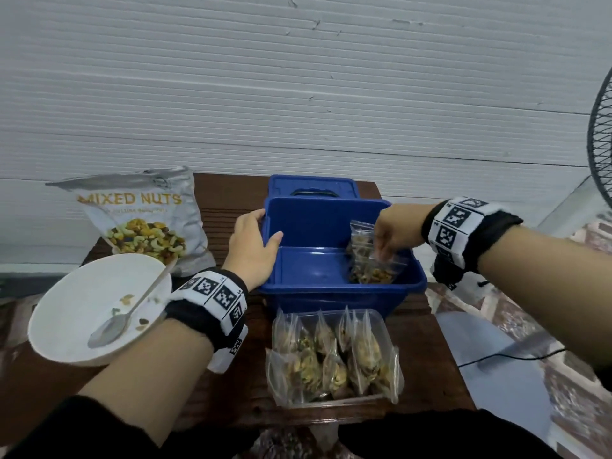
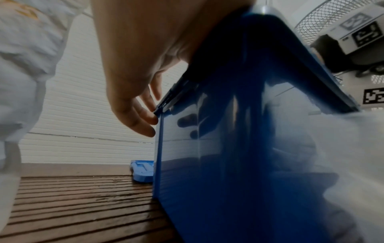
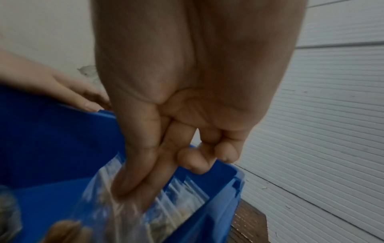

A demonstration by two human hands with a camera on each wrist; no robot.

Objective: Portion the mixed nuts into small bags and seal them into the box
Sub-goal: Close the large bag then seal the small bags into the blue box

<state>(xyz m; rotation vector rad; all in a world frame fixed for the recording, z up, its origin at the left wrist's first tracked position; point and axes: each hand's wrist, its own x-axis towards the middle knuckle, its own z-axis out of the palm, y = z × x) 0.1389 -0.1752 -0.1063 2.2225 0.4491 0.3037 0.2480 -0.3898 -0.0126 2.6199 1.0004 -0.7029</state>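
left hand [image 1: 253,246] gripping the blue box [image 1: 341,293] at its left rim | right hand [image 1: 395,231] pinching a small nut bag [image 1: 371,260] down inside the box's right corner | other filled bags in the clear tray [image 1: 334,356] just in front (pretty packed)

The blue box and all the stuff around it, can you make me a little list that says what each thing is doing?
blue box: open, on the wooden table
left hand: grips the box's left rim
right hand: pinches a small bag of nuts inside the box, right side
lid: lies behind the box
clear tray: holds more filled bags, in front of the box
white bowl: nearly empty, with a spoon in it
mixed nuts bag: stands at the back left
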